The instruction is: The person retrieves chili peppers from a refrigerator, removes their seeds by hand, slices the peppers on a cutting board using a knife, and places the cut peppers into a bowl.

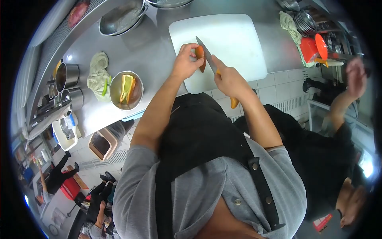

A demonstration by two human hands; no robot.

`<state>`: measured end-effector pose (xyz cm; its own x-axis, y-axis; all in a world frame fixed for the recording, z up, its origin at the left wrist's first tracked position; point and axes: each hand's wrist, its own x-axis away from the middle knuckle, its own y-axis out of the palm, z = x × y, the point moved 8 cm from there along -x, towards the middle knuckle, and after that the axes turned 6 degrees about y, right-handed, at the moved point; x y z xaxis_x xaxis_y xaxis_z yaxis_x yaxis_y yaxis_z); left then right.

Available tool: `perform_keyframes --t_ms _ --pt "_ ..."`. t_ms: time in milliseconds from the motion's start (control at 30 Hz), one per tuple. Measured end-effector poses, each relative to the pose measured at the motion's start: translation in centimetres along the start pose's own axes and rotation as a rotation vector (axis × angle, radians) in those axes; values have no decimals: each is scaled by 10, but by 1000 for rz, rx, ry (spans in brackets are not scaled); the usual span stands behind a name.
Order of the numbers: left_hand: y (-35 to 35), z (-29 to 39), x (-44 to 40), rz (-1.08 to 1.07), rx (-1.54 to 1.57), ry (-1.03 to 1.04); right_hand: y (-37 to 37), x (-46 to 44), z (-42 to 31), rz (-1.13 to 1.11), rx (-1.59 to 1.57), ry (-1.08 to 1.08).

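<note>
On the white cutting board [234,42], my left hand [186,63] holds an orange-brown piece of food [200,55] with fingers closed on it. My right hand [229,79] is wrapped round the yellow handle of a knife [205,51]. The blade points up and to the left, close beside the piece; whether it touches is hard to tell. A metal bowl [137,99] to the left of my hands holds cut yellow-green and orange pieces [127,89].
A crumpled cloth [97,75] with a green pepper [105,86] lies left of the bowl. Metal bowls [119,20] stand at the back left, metal pots [68,75] at the left. A person in black [318,159] stands close at my right. Red containers [308,49] sit at the right.
</note>
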<state>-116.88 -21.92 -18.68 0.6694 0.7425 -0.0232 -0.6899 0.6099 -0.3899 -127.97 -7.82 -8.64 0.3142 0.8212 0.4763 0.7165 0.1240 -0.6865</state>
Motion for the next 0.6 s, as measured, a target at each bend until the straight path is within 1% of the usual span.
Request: perform_keyframes --t_ms 233,333,433,500,600 --pt "0 0 0 -20 28 6 19 -33 -6 63 43 3" --pt "0 -1 4 7 26 4 32 -26 -3 68 47 34" --pt "-1 -6 1 43 48 19 50 19 12 29 119 -18" --pt "0 -5 3 43 55 25 58 62 24 -22 83 35" --pt "-2 3 4 77 61 41 53 114 45 -119 -61 41"
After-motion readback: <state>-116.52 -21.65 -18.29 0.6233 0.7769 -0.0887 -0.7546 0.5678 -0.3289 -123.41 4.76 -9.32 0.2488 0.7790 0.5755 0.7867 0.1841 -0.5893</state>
